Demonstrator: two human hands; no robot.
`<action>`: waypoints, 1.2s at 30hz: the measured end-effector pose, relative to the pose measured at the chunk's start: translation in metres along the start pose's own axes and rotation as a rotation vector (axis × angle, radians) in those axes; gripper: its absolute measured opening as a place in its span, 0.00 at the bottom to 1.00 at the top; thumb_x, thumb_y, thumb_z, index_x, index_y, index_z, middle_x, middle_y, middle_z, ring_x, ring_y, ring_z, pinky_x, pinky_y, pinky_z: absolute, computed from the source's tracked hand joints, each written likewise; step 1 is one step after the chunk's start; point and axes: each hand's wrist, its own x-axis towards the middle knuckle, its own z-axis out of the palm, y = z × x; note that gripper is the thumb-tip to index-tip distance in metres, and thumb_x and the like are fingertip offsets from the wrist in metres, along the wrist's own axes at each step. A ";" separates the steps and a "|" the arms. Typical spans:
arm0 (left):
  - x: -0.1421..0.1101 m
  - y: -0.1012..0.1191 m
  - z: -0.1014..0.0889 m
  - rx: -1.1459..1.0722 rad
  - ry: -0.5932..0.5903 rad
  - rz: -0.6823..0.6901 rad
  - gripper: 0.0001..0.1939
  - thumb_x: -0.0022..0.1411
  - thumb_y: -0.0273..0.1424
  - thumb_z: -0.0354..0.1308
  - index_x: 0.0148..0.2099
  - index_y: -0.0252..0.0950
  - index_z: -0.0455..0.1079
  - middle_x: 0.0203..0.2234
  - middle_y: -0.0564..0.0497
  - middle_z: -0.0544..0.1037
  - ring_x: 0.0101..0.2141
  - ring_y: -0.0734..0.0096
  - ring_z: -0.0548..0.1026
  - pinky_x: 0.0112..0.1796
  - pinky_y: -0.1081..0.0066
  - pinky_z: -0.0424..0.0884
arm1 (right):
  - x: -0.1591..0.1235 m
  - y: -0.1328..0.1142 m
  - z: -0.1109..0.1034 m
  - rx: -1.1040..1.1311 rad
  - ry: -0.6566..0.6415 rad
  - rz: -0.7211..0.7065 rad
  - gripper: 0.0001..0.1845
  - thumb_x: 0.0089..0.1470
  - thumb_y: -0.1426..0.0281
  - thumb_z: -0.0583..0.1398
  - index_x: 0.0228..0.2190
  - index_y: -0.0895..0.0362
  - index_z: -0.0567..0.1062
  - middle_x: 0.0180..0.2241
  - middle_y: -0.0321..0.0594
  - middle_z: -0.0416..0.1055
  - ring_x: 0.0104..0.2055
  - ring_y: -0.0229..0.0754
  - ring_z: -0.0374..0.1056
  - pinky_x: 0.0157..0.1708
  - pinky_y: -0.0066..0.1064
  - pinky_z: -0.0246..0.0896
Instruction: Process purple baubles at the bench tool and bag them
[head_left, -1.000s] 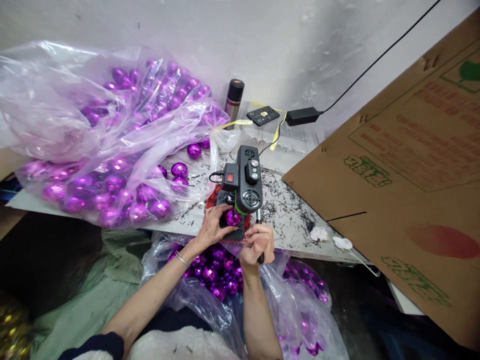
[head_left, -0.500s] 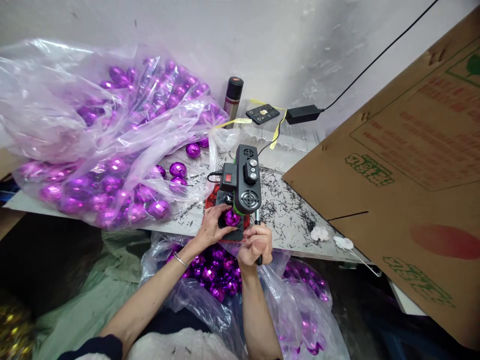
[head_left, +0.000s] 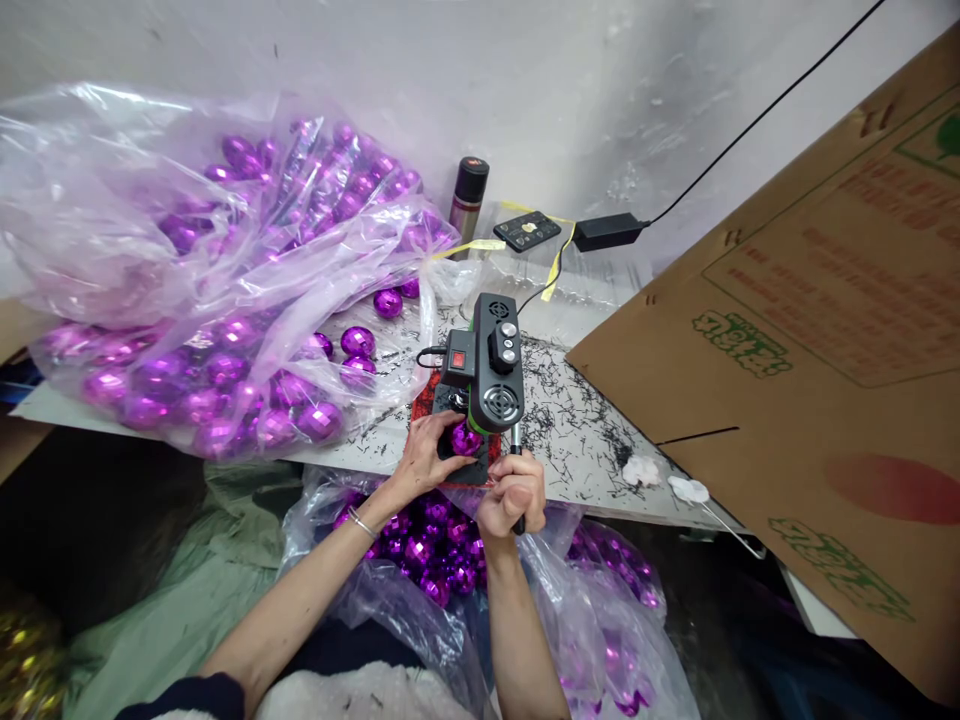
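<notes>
My left hand (head_left: 431, 455) holds a shiny purple faceted ball (head_left: 466, 438) between thumb and fingers. The ball sits under the front end of a small black bench drill press (head_left: 498, 360), whose base (head_left: 469, 472) rests on a red patterned mat. Part of the ball is hidden by the machine's head. My right hand (head_left: 513, 495) is closed around the black-gripped lever (head_left: 518, 522) at the machine's right side; the lever points down towards me. A red switch (head_left: 458, 360) shows on the box at the machine's left.
Clear plastic bags of purple balls lie on the left (head_left: 225, 370) and in my lap (head_left: 427, 550). Dark shavings (head_left: 555, 420) litter the white table. Behind stand a thermos (head_left: 469, 195), a phone (head_left: 528, 231) and a power adapter (head_left: 609, 231). A large cardboard box (head_left: 810, 350) leans at right.
The view has shifted very slightly. Both hands, the ball and the lever stay in practically the same positions.
</notes>
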 end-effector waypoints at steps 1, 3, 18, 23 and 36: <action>0.000 0.000 0.000 -0.003 0.000 -0.003 0.31 0.65 0.47 0.71 0.63 0.38 0.72 0.54 0.40 0.83 0.56 0.47 0.81 0.57 0.50 0.73 | 0.000 0.001 0.000 -0.001 0.003 -0.007 0.24 0.74 0.69 0.48 0.24 0.52 0.67 0.25 0.32 0.67 0.26 0.37 0.67 0.39 0.41 0.71; 0.000 0.000 0.000 -0.002 -0.008 -0.021 0.31 0.65 0.48 0.71 0.63 0.38 0.73 0.54 0.40 0.83 0.56 0.47 0.80 0.58 0.50 0.73 | 0.000 0.002 0.001 -0.001 0.005 -0.022 0.24 0.74 0.69 0.48 0.24 0.52 0.67 0.25 0.32 0.68 0.25 0.37 0.67 0.37 0.41 0.70; -0.001 0.001 0.001 0.026 0.004 -0.029 0.31 0.62 0.44 0.74 0.63 0.39 0.73 0.54 0.41 0.81 0.54 0.48 0.78 0.55 0.50 0.75 | -0.012 0.016 -0.001 -0.035 -0.064 -0.124 0.22 0.75 0.68 0.48 0.26 0.53 0.66 0.26 0.31 0.68 0.25 0.36 0.67 0.37 0.37 0.69; 0.001 0.000 0.004 0.035 0.034 -0.031 0.32 0.60 0.43 0.76 0.63 0.41 0.73 0.53 0.42 0.81 0.55 0.49 0.78 0.55 0.50 0.76 | 0.013 -0.005 -0.001 0.015 -0.029 -0.019 0.24 0.74 0.72 0.49 0.23 0.52 0.63 0.23 0.31 0.65 0.25 0.36 0.65 0.34 0.35 0.66; -0.081 0.034 -0.039 0.179 -0.079 0.320 0.42 0.66 0.53 0.69 0.74 0.42 0.62 0.63 0.33 0.76 0.62 0.43 0.77 0.60 0.44 0.76 | 0.027 -0.019 -0.012 -0.002 -0.137 0.055 0.21 0.72 0.73 0.53 0.24 0.53 0.68 0.25 0.34 0.68 0.30 0.39 0.69 0.31 0.34 0.62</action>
